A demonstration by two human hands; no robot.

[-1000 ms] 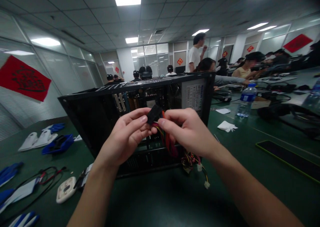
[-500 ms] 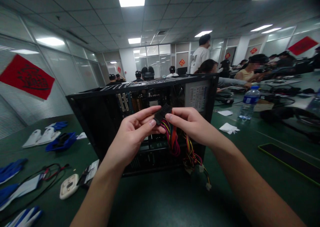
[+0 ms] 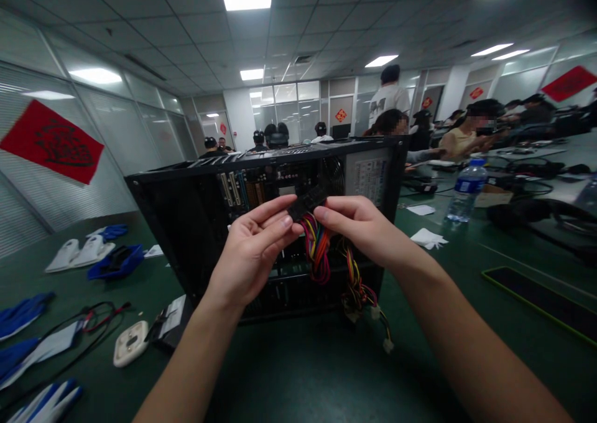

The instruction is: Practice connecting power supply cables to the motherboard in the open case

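Note:
Between my two hands I hold a wide black power connector (image 3: pixel 308 203) with a bundle of coloured wires (image 3: pixel 317 249) hanging below it. My left hand (image 3: pixel 254 249) pinches its left end between thumb and fingers. At the right end, the thumb and fingers of my right hand (image 3: pixel 361 227) are closed on it. Just behind stands an open computer case (image 3: pixel 186 224), its motherboard slots (image 3: pixel 228 190) and power supply (image 3: pixel 368 177) showing inside. Another cluster of cables (image 3: pixel 357 286) with small white plugs dangles out of the case at its lower right.
Gloves (image 3: pixel 46 404), a blue tray (image 3: pixel 114 264), a beige round-cornered object (image 3: pixel 131 343) and thin leads lie on the green table (image 3: pixel 265 373) at left. To the right are a water bottle (image 3: pixel 466 190), crumpled tissue (image 3: pixel 428 239) and a dark green-edged strip (image 3: pixel 541 298). Several people sit beyond.
The connector has turned to lie more level, and its wires hang straighter below. Both hands keep their hold on it. A standing person in the background has turned away.

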